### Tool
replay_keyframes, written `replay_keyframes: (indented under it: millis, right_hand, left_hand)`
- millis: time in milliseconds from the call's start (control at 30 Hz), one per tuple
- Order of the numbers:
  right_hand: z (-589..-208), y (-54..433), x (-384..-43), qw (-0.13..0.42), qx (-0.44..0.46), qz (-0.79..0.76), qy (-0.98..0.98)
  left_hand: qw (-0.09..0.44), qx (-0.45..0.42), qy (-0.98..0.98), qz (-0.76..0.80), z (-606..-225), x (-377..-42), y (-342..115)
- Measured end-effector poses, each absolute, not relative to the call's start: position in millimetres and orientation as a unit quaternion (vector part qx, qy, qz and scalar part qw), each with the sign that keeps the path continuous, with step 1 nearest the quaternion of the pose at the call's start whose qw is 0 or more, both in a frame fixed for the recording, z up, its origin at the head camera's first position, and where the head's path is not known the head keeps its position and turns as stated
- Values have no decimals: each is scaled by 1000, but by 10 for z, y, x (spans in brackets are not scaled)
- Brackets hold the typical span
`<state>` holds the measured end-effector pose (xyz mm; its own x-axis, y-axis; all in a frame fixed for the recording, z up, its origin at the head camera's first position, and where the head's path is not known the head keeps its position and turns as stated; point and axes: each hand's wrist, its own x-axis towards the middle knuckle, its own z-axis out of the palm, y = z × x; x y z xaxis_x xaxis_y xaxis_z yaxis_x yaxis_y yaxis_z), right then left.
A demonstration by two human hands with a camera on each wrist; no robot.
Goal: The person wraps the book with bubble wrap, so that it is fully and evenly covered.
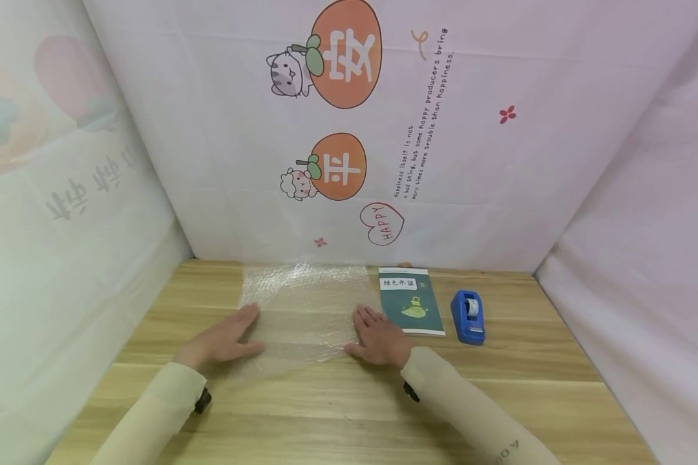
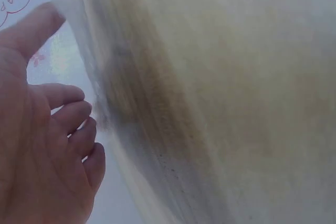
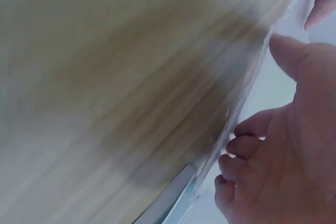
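A sheet of clear bubble wrap (image 1: 305, 310) lies spread on the wooden table in the head view. My left hand (image 1: 227, 339) rests at its left edge, thumb apart from the fingers. On the opposite edge lies my right hand (image 1: 380, 339), palm down with fingers extended, near a green booklet (image 1: 410, 303). In the left wrist view, the fingertips of the left hand (image 2: 47, 119) meet the table side by side. The right wrist view has the right hand (image 3: 283, 140) with its fingertips at the wrap's edge and a corner of the booklet (image 3: 181, 198) close by.
A blue tape dispenser (image 1: 469, 318) with a roll of tape stands right of the booklet. White printed cloth (image 1: 232, 161) rises behind the table (image 1: 302, 413), and more cloth hangs at both sides.
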<state>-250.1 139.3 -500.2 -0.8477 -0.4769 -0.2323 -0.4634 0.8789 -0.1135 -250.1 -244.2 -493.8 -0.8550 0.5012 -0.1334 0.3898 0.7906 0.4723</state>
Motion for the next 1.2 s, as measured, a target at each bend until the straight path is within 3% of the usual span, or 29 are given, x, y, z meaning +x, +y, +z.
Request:
replay_keyframes:
  millis: [433, 900, 1200]
  right_hand:
    - [-5002, 1485, -2549, 130, -257, -33, 957]
    - [-4959, 1235, -2328, 123, -266, -60, 954]
    - [-4994, 1160, -2248, 110, -257, -68, 958]
  left_hand:
    - [154, 230, 936, 219, -4930, -2450, -2329]
    - [134, 231, 944, 194, -5121, -2379, -2234]
    - [131, 200, 956, 168, -5015, -2241, -2066]
